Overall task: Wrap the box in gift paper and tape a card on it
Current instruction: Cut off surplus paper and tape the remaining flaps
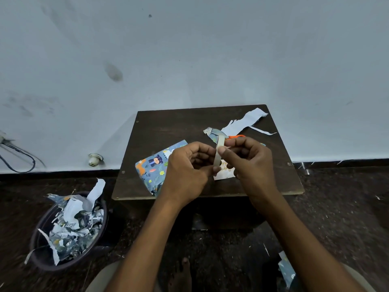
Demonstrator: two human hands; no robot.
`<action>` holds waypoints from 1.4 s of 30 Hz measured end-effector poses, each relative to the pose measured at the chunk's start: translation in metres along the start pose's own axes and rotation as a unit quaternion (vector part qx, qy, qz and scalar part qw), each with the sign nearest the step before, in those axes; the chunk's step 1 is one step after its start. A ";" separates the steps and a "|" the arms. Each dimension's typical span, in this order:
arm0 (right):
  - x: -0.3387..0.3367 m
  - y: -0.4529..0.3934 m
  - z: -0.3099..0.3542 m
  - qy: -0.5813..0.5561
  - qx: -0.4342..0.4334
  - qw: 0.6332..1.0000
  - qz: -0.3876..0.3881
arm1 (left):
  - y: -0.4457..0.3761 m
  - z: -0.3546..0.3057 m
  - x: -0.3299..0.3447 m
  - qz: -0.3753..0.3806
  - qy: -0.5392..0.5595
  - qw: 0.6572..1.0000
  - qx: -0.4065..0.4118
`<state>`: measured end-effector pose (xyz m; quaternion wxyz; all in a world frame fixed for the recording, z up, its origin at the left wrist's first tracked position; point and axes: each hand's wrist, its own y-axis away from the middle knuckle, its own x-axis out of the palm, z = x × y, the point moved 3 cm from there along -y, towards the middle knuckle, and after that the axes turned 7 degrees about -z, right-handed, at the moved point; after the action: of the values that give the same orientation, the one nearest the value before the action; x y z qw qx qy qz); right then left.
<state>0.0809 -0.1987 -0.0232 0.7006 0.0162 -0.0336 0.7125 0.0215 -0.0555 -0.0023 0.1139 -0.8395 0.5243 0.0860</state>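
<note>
Tape roll (217, 151) held edge-on above desk (168, 127), left hand (187, 169) and right hand (250, 163) both pinching it. Wrapped box (153, 167) lies under left hand, card (224, 172) beside it. Risk: the loose tape end could fold onto itself or tear crooked, or the box gets knocked.

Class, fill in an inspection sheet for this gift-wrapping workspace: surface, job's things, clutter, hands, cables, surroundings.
Surface: dark wooden board, low, against the wall.
Job's things: wrapped box on the board's left; tape roll held above; card partly hidden beneath the hands.
Clutter: paper offcuts at the board's far right; orange scissors mostly hidden.
Hands: left hand and right hand both grip the tape roll.
Cables: dark wires at the wall, far left.
Surroundings: bin full of paper scraps on the floor; stained wall.
</note>
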 end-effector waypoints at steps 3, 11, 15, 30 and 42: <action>-0.001 0.001 0.005 0.061 -0.089 0.994 0.009 | 0.000 0.001 -0.001 -0.005 0.020 1.000 -0.007; -0.005 0.001 0.012 0.093 -0.168 0.981 -0.017 | 0.005 -0.006 0.001 0.039 0.071 0.997 -0.002; -0.005 -0.002 0.012 0.088 -0.162 0.983 -0.018 | 0.003 -0.004 0.000 0.051 0.055 0.997 0.007; -0.005 -0.007 0.012 0.090 -0.118 0.979 0.141 | 0.000 -0.002 -0.008 0.015 0.080 0.997 0.013; -0.008 -0.015 0.010 -0.163 0.093 0.971 0.148 | -0.006 0.005 -0.018 -0.079 0.162 0.982 -0.061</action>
<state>0.0961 -0.2068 -0.0129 0.5683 0.1920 -0.0835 0.7958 0.0187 -0.0360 -0.0013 -0.0173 -0.8863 0.4619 -0.0291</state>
